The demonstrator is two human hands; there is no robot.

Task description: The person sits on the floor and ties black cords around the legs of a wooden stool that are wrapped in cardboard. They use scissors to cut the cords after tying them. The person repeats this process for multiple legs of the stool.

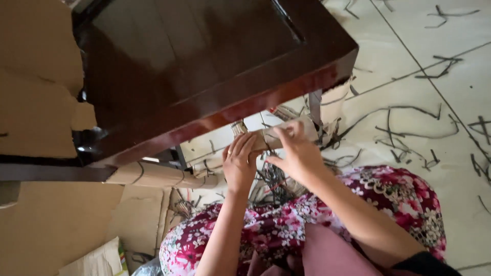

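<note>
A dark glossy wooden table lies tipped on the floor in front of me. One of its legs is wrapped in brown cardboard. My left hand grips the wrapped leg from below. My right hand presses on the cardboard wrap a little farther right, fingers spread over it. A bundle of thin black strips hangs under both hands, above my flowered lap.
Another cardboard-wrapped leg lies to the left. Cardboard sheets cover the left side. Black strip offcuts are scattered over the pale tiled floor on the right.
</note>
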